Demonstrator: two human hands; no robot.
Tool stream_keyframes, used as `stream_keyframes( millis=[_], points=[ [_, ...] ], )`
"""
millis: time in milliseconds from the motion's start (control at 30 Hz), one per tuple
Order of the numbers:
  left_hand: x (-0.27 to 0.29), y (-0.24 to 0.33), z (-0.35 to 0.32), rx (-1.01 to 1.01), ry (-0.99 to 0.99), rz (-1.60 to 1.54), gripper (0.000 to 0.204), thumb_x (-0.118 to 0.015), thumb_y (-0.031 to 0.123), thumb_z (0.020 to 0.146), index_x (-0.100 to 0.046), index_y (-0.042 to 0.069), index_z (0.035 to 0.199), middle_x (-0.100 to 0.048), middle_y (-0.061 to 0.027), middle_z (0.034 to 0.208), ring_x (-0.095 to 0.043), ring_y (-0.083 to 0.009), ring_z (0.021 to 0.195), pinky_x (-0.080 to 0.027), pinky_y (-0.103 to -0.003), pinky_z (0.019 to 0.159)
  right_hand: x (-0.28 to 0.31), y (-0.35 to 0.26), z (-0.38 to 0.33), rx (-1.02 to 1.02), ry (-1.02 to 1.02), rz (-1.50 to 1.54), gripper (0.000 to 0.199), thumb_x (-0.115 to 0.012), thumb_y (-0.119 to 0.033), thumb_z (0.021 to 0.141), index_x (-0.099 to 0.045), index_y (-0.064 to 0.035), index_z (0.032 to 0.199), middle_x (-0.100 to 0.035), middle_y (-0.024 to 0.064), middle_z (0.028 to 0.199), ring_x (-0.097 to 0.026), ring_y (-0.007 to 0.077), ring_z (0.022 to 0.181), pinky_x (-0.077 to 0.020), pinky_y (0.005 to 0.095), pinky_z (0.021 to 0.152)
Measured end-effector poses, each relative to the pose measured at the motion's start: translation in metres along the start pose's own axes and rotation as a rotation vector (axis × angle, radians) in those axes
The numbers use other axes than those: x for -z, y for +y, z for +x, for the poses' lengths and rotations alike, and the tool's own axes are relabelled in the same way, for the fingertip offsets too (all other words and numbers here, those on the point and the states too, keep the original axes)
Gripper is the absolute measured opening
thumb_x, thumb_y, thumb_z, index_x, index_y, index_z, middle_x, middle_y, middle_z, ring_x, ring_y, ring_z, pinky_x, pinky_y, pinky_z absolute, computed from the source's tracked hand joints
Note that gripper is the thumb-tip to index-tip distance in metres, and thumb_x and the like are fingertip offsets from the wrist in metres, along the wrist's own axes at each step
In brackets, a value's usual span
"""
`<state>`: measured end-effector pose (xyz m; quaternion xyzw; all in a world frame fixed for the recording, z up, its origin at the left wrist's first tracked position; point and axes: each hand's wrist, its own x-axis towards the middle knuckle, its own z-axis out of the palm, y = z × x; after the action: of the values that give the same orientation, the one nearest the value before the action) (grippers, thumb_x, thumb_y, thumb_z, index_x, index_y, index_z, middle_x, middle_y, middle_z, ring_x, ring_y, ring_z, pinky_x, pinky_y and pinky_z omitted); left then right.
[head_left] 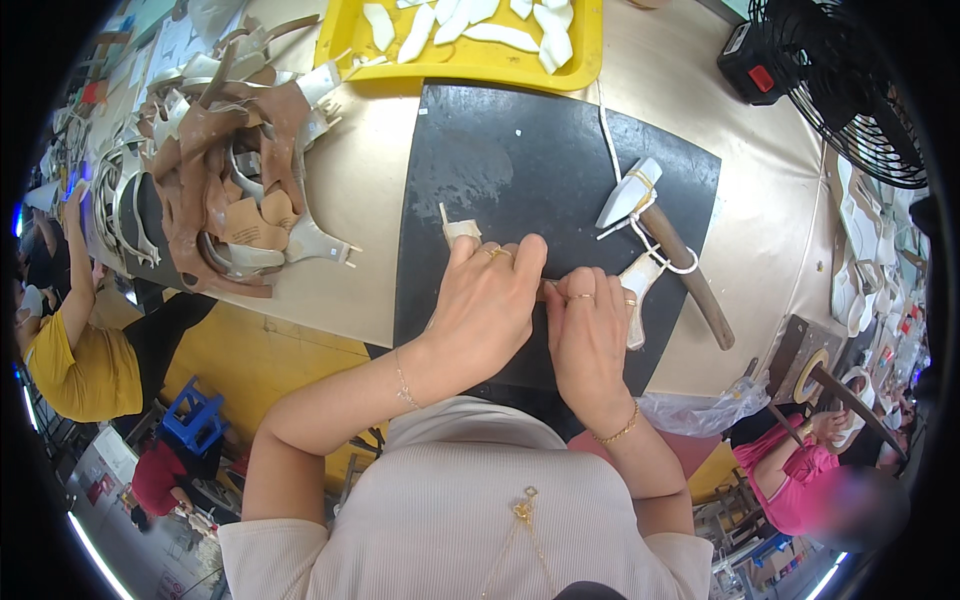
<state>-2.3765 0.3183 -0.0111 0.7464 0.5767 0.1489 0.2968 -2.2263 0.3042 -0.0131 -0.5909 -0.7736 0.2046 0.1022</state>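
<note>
Black mat (545, 165) on the desk (345, 270); beige piece (640, 285) is over the mat's near half, partly hidden by both hands. L hand (495, 295): grip closed, apparently on the piece nr mat's middle. R hand (588, 335): grip also closed on it, just beside the L, toward mat's R edge. Can't tell if it's 1 part or 2 under the fingers. Step in hand, prob.: handling the piece by fingertip. Hammer (666, 232) lies on mat's R side, not held, w/ white cord (606, 130) looped by it. Next move, I'd judge, calls for 2 firm pinches w/o twisting the piece. Yellow tray (450, 77) w/ white pieces (500, 38): beyond mat. Brown & beige pile (195, 200): L of mat.
</note>
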Motion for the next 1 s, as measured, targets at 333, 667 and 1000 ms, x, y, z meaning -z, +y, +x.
stream_keyframes(
  millis=[333, 667, 1000],
  points=[
    [-0.006, 0.001, -0.001, 0.003, 0.071, -0.009, 0.021, -0.067, 0.001, 0.086, -0.051, 0.005, 0.098, -0.064, -0.0119, 0.069, -0.063, -0.0328, 0.069, -0.039, -0.041, 0.075, 0.017, 0.013, 0.022, -0.083, -0.093, -0.132, 0.026, -0.079, -0.023, 0.079, -0.061, -0.0128, 0.096, -0.053, 0.0041, 0.097, -0.051, 0.0263, 0.095, -0.0314, 0.0438, 0.082],
    [-0.015, 0.004, -0.005, 0.007, 0.179, -0.059, 0.022, -0.066, 0.0, 0.086, -0.049, 0.005, 0.099, -0.063, -0.0101, 0.068, -0.063, -0.0334, 0.067, -0.038, -0.042, 0.075, 0.021, -0.003, -0.032, 0.29, 0.244, 0.235, 0.029, -0.064, 0.011, 0.073, -0.059, -0.0035, 0.098, -0.067, 0.0113, 0.117, -0.063, 0.0312, 0.107, -0.0493, 0.043, 0.088],
    [-0.015, -0.002, -0.005, -0.009, 0.07, -0.002, 0.02, -0.067, 0.009, 0.09, -0.052, 0.005, 0.103, -0.065, -0.0112, 0.076, -0.062, -0.0325, 0.073, -0.037, -0.041, 0.081, -0.016, 0.018, -0.035, 0.401, 0.283, 0.035, 0.019, -0.066, 0.0, 0.081, -0.056, -0.0039, 0.096, -0.066, 0.0134, 0.121, -0.062, 0.0296, 0.114, -0.0492, 0.0425, 0.092]
  ],
)
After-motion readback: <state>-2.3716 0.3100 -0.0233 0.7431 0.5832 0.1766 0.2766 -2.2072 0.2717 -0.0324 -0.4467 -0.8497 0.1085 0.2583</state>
